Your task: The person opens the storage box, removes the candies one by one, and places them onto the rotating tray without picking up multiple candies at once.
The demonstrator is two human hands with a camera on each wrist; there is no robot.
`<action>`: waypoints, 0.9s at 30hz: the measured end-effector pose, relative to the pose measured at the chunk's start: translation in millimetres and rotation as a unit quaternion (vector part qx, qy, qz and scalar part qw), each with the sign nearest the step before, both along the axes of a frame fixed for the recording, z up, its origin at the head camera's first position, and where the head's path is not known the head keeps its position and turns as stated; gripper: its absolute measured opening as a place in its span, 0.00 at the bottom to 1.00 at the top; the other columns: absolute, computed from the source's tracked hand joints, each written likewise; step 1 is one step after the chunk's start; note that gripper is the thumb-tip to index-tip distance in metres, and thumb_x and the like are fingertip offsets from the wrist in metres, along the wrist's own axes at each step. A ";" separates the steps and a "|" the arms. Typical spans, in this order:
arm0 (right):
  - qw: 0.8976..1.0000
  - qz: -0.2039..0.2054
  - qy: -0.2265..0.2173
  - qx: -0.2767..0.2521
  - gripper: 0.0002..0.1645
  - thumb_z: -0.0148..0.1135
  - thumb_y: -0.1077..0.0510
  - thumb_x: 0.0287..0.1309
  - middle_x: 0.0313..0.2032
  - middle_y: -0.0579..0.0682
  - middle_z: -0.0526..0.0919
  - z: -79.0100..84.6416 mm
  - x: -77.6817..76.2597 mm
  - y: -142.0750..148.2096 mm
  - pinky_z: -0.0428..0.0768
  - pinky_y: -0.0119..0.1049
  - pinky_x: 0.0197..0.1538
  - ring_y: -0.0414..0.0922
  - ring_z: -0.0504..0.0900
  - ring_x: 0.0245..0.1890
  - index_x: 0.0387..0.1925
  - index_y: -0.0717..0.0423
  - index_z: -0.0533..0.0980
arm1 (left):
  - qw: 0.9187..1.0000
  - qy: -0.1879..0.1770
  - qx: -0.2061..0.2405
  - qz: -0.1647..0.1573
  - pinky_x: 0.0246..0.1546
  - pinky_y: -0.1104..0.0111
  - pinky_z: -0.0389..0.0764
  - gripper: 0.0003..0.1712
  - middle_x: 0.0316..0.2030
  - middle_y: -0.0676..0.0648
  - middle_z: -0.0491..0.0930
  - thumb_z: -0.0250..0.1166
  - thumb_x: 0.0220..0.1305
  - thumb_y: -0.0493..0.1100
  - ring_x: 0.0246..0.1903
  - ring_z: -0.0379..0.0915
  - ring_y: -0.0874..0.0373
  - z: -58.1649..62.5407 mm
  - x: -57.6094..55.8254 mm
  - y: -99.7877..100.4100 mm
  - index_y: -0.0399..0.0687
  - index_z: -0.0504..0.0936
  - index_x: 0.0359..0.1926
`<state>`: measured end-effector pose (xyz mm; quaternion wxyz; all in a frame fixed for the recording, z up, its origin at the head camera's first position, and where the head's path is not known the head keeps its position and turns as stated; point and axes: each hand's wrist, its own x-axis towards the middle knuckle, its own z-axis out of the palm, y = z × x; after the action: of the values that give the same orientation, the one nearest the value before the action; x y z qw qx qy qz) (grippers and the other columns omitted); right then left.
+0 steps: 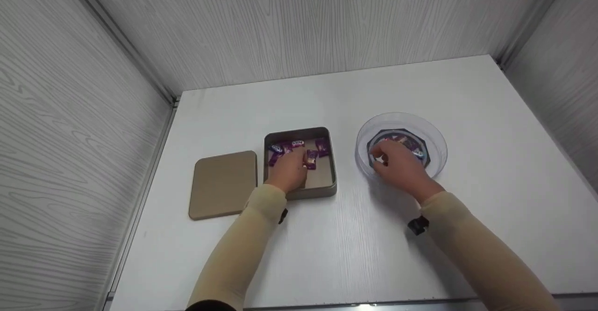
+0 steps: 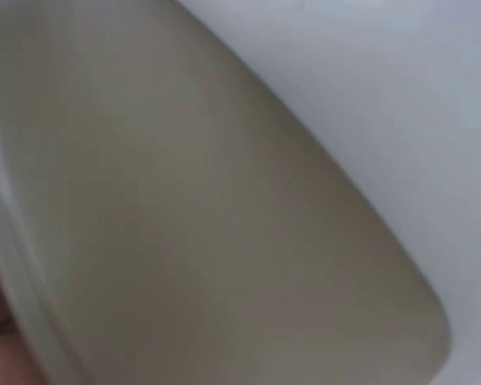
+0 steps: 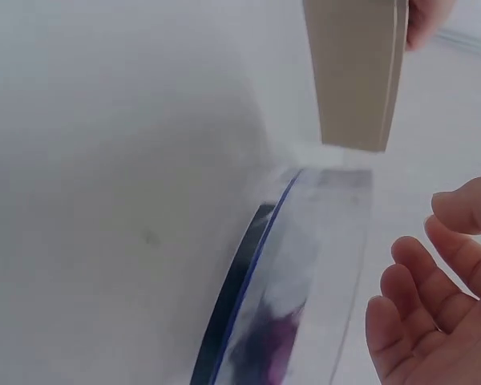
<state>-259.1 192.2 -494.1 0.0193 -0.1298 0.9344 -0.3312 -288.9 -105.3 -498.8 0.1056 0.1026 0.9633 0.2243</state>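
Note:
In the head view my left hand (image 1: 288, 168) reaches down into a square bronze-coloured tin (image 1: 320, 192), its fingertips beside several wrapped candies (image 1: 311, 156), mostly purple. The tin's wall fills much of the left wrist view and hides most of the fingers, so I cannot tell whether they pinch a candy. My right hand (image 1: 401, 168) is over the near side of a clear round container (image 1: 441, 138). More wrapped candies lie inside it, partly covered by that hand. Seen from the right wrist, its fingers (image 3: 421, 297) are loosely bent with nothing between them.
A flat bronze-coloured lid (image 1: 223, 185) lies left of the tin on the white table (image 1: 327, 255). Pale wood-grain panels (image 1: 303, 26) rise behind the table and at both sides. The round container stands a short gap to the tin's right.

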 end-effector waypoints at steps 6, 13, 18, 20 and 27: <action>0.999 0.030 0.024 -0.010 0.17 0.64 0.58 0.63 0.47 0.50 0.81 7.8 10.3 -24.5 0.78 0.49 0.53 0.50 0.79 0.48 0.53 0.54 0.78 | 0.999 -0.002 0.050 0.008 0.47 0.57 0.77 0.09 0.41 0.52 0.79 0.60 0.72 0.40 0.42 0.76 0.55 19.7 6.7 7.3 0.50 0.75 0.51; 0.996 0.057 0.067 -0.030 0.18 0.67 0.60 0.61 0.45 0.49 0.81 11.7 20.4 -47.1 0.79 0.46 0.49 0.50 0.81 0.45 0.53 0.53 0.79 | 0.996 0.012 0.090 -0.005 0.48 0.55 0.76 0.09 0.41 0.54 0.79 0.63 0.70 0.43 0.41 0.76 0.57 38.3 18.7 20.0 0.56 0.74 0.49; 0.993 0.069 0.087 -0.040 0.19 0.67 0.62 0.60 0.46 0.49 0.81 10.0 27.7 -54.8 0.79 0.44 0.48 0.50 0.82 0.44 0.54 0.53 0.78 | 0.992 0.024 0.117 -0.035 0.42 0.60 0.76 0.11 0.39 0.55 0.78 0.64 0.69 0.42 0.38 0.75 0.57 47.1 27.5 30.4 0.55 0.73 0.49; 0.992 0.073 0.097 -0.045 0.20 0.67 0.62 0.60 0.47 0.49 0.80 9.2 29.9 -56.4 0.79 0.44 0.48 0.49 0.82 0.44 0.54 0.52 0.77 | 0.991 0.030 0.125 -0.045 0.40 0.62 0.76 0.11 0.38 0.54 0.77 0.64 0.69 0.41 0.37 0.75 0.58 50.2 29.9 33.9 0.54 0.73 0.48; 0.986 0.078 0.130 -0.062 0.21 0.70 0.61 0.59 0.46 0.47 0.80 8.7 35.1 -60.8 0.79 0.42 0.45 0.45 0.80 0.44 0.54 0.51 0.77 | 0.986 0.005 0.157 -0.048 0.39 0.64 0.76 0.14 0.35 0.54 0.78 0.65 0.69 0.41 0.35 0.75 0.59 55.0 35.1 41.2 0.50 0.74 0.53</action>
<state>-224.0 131.5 -485.4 -0.0846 -0.2456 0.8934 -0.3664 -253.8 -64.1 -443.8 0.0938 0.1647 0.9106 0.3673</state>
